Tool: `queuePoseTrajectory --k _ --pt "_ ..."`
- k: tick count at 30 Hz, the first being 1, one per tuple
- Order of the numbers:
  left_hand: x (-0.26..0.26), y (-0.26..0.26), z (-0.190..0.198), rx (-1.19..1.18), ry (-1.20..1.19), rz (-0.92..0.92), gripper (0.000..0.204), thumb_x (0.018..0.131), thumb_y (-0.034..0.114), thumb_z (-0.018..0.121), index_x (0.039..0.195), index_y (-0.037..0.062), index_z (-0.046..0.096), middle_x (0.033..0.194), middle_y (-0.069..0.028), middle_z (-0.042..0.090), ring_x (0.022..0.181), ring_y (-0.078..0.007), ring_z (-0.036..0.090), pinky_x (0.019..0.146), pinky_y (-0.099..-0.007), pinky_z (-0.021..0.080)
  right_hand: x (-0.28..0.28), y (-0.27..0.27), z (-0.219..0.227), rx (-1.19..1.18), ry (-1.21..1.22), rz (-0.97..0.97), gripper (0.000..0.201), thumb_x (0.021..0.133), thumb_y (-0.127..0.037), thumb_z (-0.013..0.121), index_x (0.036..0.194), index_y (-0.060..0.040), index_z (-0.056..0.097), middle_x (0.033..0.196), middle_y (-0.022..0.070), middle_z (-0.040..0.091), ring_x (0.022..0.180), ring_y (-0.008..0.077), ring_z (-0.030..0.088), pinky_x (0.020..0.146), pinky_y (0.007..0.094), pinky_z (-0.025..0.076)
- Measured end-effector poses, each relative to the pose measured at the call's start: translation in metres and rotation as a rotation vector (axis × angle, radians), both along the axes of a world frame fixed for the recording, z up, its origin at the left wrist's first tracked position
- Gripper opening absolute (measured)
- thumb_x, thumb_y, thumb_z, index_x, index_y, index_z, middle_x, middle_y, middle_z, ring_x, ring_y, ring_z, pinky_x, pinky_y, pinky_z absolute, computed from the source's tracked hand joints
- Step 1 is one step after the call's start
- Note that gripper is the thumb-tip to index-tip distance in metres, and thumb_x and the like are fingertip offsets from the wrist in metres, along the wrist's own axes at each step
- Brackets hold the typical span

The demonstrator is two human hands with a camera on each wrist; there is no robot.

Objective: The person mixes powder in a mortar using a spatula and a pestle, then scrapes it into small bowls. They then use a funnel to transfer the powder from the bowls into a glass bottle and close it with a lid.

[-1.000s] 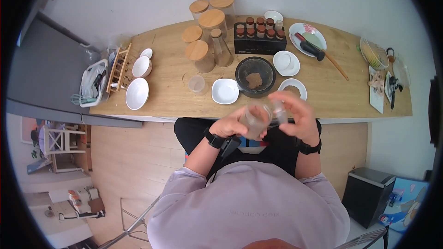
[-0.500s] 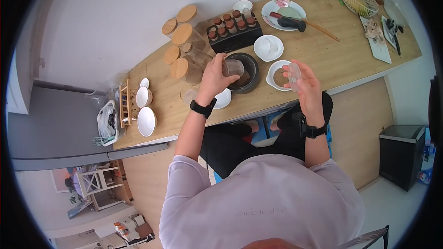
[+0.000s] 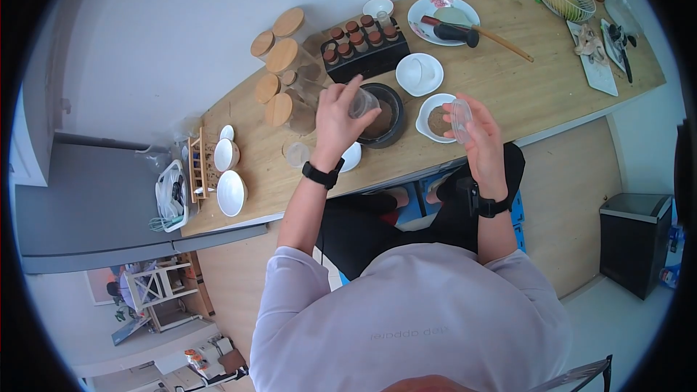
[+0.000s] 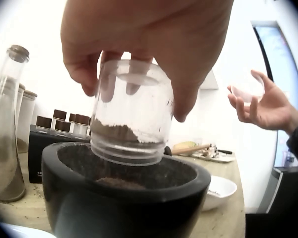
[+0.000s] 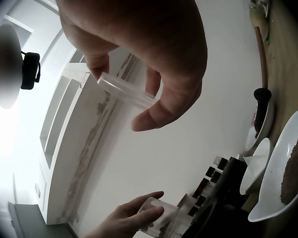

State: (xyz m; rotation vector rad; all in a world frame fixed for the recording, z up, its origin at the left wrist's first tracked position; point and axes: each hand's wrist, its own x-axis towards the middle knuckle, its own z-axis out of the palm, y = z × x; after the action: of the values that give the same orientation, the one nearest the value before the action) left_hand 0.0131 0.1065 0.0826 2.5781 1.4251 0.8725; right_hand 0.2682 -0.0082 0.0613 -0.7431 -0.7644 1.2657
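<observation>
— Two things are held; which step is in hand?

— Pouring, by the look of it. The jar [image 4: 136,114] is grasped by the left hand [image 4: 149,39], fingers curled round its wall. Its mouth is seemingly turned down below the fingertips, over the mortar [image 4: 114,210]. Brown powder [image 4: 114,133] is seen lodged inside, near the jar's lower end.

— And the right hand [image 3: 485,145]?

— The lid [image 3: 461,121] is pinched between its thumb and fingers, well apart from the jar. A bowl [image 3: 422,119] is seen just left of those fingers.

— What is called for next?

— A tap or shake, it is judged, so that the lodged powder is loosened, with the jar's mouth held inside the mortar's edge.
</observation>
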Motion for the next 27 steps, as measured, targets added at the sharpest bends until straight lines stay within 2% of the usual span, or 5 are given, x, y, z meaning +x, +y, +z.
queuePoseTrajectory --k 15,18,21,25,27 --pt "-0.014 -0.007 -0.002 0.020 -0.142 0.115 0.085 0.063 0.023 0.089 0.135 0.0019 0.050 0.112 -0.0119 0.063 0.105 -0.0309 0.055 0.091 -0.0423 0.048 -0.041 0.023 -0.008 -0.071 0.036 -0.108 0.044 0.097 -0.016 0.061 0.138 -0.0038 0.052 0.127 0.0136 0.061 0.113 0.0175 0.060 0.089 0.0317 0.053" --pt "0.001 -0.019 -0.009 -0.056 -0.174 0.020 0.096 0.062 0.018 0.090 0.142 0.0015 0.040 0.115 -0.0112 0.063 0.109 -0.0302 0.054 0.095 -0.0423 0.047 -0.074 0.047 -0.023 0.025 -0.339 -0.184 0.049 0.093 -0.014 0.067 0.138 -0.0021 0.052 0.124 0.0137 0.062 0.108 0.0147 0.061 0.088 0.0290 0.053" --pt "0.002 -0.019 -0.007 -0.031 -0.229 -0.009 0.100 0.061 0.016 0.090 0.144 0.0021 0.035 0.115 -0.0108 0.063 0.111 -0.0307 0.054 0.096 -0.0426 0.047 -0.087 0.056 -0.014 -0.017 -0.533 0.105 0.052 0.090 -0.012 0.071 0.137 0.0005 0.053 0.121 0.0130 0.064 0.101 0.0133 0.064 0.086 0.0274 0.054" --pt "-0.003 -0.017 0.000 0.011 -0.220 -0.034 0.103 0.061 0.014 0.090 0.145 0.0020 0.033 0.116 -0.0115 0.063 0.114 -0.0321 0.054 0.099 -0.0423 0.046 -0.085 0.069 -0.005 0.010 -0.285 -0.166 0.052 0.088 -0.016 0.074 0.134 0.0026 0.057 0.114 0.0133 0.067 0.097 0.0140 0.066 0.084 0.0280 0.055" --pt "0.000 -0.016 -0.002 0.010 -0.227 -0.062 0.105 0.059 0.013 0.090 0.146 0.0016 0.032 0.115 -0.0121 0.064 0.112 -0.0333 0.053 0.097 -0.0425 0.046 -0.092 0.074 -0.019 0.036 -0.435 -0.056 0.052 0.089 -0.015 0.073 0.135 0.0018 0.056 0.115 0.0117 0.067 0.097 0.0127 0.065 0.082 0.0275 0.055"
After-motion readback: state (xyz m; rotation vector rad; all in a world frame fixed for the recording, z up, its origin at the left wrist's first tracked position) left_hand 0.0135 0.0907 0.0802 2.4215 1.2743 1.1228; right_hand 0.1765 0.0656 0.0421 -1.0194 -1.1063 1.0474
